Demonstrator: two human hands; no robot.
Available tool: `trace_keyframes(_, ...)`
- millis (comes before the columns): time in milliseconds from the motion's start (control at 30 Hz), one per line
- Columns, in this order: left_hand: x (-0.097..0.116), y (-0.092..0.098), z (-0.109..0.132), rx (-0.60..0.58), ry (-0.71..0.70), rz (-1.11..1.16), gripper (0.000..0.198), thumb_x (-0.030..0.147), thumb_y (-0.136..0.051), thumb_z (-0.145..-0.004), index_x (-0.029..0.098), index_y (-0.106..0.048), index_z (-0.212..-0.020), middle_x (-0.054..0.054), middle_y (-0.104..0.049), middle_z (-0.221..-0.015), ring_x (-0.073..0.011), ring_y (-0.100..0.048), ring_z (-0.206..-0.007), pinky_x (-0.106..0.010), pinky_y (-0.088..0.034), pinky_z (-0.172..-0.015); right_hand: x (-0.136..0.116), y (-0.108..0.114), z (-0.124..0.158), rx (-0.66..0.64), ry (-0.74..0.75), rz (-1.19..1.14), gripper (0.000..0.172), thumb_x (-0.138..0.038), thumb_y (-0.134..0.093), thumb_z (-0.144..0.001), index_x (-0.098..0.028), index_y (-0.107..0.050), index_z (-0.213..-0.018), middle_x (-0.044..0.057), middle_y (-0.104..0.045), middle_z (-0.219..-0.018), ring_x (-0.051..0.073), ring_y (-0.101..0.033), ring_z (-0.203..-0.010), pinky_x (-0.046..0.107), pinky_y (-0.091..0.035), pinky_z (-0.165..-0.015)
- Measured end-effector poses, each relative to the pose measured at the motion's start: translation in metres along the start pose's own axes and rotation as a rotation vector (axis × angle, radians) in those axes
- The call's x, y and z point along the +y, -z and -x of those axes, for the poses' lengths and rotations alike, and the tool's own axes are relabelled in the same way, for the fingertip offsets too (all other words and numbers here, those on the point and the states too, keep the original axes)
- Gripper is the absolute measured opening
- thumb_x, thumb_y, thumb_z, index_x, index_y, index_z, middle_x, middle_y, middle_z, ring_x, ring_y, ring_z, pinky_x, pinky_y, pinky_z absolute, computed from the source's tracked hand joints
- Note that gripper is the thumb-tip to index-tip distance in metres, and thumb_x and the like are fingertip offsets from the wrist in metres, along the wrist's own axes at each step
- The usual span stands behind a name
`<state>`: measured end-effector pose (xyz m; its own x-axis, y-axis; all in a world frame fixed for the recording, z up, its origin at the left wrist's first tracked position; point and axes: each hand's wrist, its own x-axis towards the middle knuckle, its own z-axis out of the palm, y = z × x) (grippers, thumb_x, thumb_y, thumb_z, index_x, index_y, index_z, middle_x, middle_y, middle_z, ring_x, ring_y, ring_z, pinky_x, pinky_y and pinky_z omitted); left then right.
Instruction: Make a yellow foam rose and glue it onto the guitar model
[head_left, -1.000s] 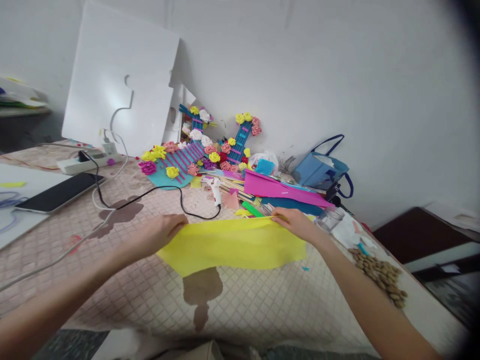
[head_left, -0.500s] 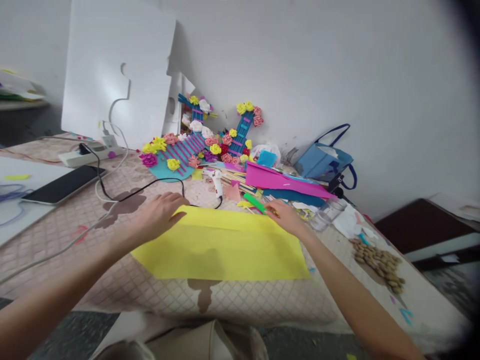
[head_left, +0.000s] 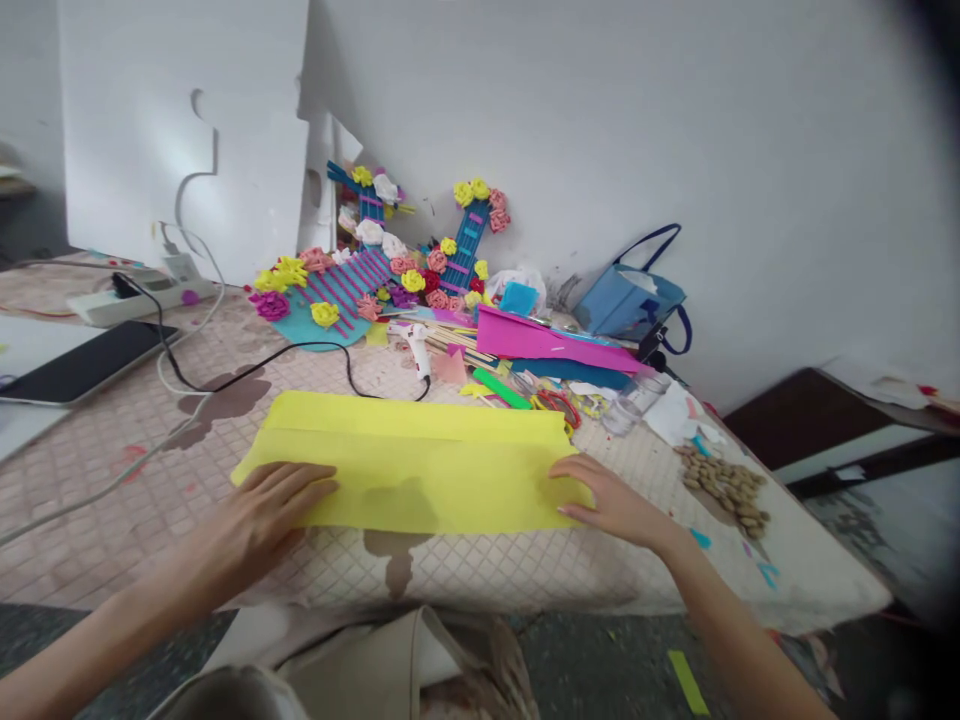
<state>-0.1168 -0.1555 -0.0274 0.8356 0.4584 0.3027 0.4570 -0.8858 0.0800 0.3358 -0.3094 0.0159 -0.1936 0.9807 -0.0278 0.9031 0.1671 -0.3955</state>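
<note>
A wide yellow paper sheet lies flat on the table before me, with a folded or overlapping strip along its far edge. My left hand rests on the sheet's near left part, fingers stretched out and holding nothing. At the right end, my right hand touches the sheet with its fingers apart and slightly bent, thumb near the edge. Beyond the sheet's far right corner are a green cutter-like tool and scissors with orange-red handles, partly hidden.
A white glue gun with a black cord stands behind the sheet. Paper-flower decorations, a magenta sheet and a blue bag fill the back. A phone and power strip lie left, peanuts right.
Both hands have moved nearer to me, from the sheet's far edge to its near left part and right end. My right hand has left the scissors area. The view has swung slightly right.
</note>
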Motion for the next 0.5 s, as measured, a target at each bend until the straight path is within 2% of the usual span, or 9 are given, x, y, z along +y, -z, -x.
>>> trace_keyframes(167, -0.021, 0.008, 0.007, 0.125, 0.167, 0.025, 0.027, 0.02, -0.043, -0.085, 0.022, -0.06, -0.106, -0.005, -0.066, -0.11, -0.0223, -0.058, -0.105, -0.039, -0.042, -0.095, 0.006, -0.02, 0.032, 0.007, -0.038, -0.051, 0.056, -0.021, -0.057, -0.078, -0.024, -0.043, -0.131, 0.01, -0.04, -0.14, 0.025, -0.035, -0.13, 0.045, -0.03, -0.109)
trace_keyframes(267, -0.03, 0.015, 0.008, 0.144, 0.304, 0.13, 0.024, 0.028, -0.045, -0.082, 0.023, -0.061, -0.099, -0.005, -0.069, -0.102, -0.0233, -0.061, -0.099, -0.038, -0.045, -0.09, 0.012, -0.029, 0.038, 0.053, -0.058, -0.075, 0.057, -0.014, -0.051, -0.076, -0.026, -0.043, -0.132, 0.009, -0.04, -0.141, 0.025, -0.036, -0.131, 0.047, -0.03, -0.109)
trace_keyframes(400, -0.045, 0.023, 0.012, 0.096, 0.52, 0.36, 0.025, 0.035, -0.047, -0.076, 0.024, -0.06, -0.095, -0.003, -0.07, -0.097, -0.0225, -0.063, -0.092, -0.031, -0.049, -0.081, 0.02, -0.034, 0.036, 0.189, -0.069, -0.109, 0.047, -0.011, -0.047, -0.075, -0.026, -0.055, -0.119, 0.008, -0.052, -0.129, 0.024, -0.046, -0.122, 0.048, -0.036, -0.104)
trace_keyframes(500, -0.055, 0.031, 0.017, 0.067, 0.609, 0.382, 0.028, 0.035, -0.049, -0.073, 0.023, -0.06, -0.095, -0.002, -0.07, -0.096, -0.0227, -0.062, -0.09, -0.03, -0.048, -0.079, 0.022, -0.031, 0.031, 0.267, -0.063, -0.173, 0.031, -0.014, -0.048, -0.077, -0.024, -0.062, -0.103, 0.009, -0.062, -0.114, 0.025, -0.055, -0.11, 0.045, -0.042, -0.096)
